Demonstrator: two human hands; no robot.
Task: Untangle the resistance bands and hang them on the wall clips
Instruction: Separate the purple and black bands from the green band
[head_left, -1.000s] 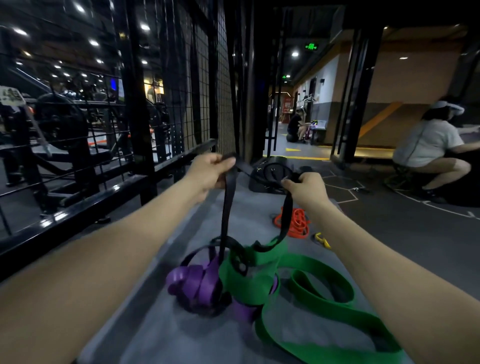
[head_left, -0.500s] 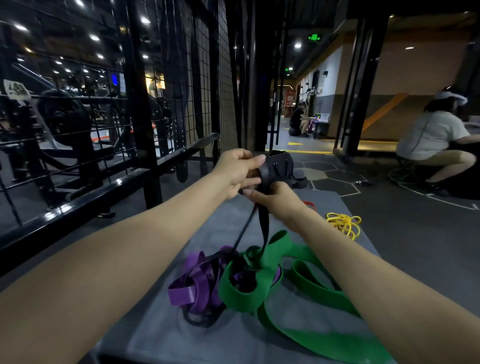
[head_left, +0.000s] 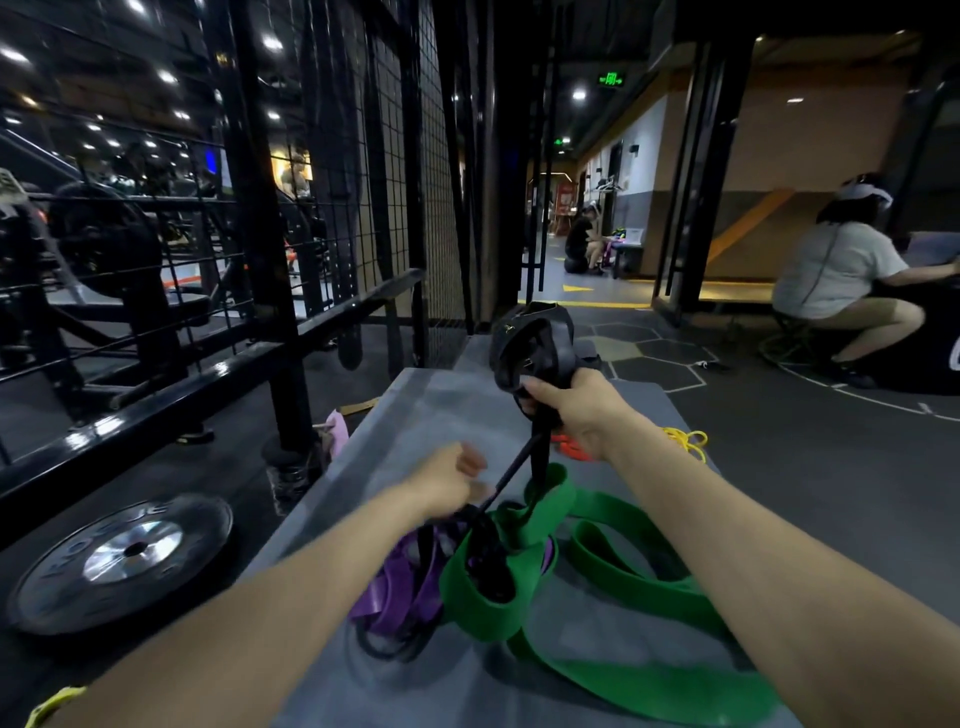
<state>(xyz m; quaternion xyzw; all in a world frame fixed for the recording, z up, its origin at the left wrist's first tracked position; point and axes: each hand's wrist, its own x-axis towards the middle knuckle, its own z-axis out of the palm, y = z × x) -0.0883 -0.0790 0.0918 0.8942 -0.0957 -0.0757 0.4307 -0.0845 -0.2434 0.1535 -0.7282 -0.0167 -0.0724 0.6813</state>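
Right hand (head_left: 576, 410) raised above grey desk (head_left: 415, 405), fingers clenched round bunched black rubber resistance band (head_left: 535, 348). Black band strand runs taut down into tangle. Tangle on desk: wide green rubber band (head_left: 623, 597), purple rubber band (head_left: 400, 577), knotted together. Left hand (head_left: 449, 486) blurred, just above tangle, beside black strand; grip state cannot be told. Round metal weight plate (head_left: 122, 558) on floor left of desk.
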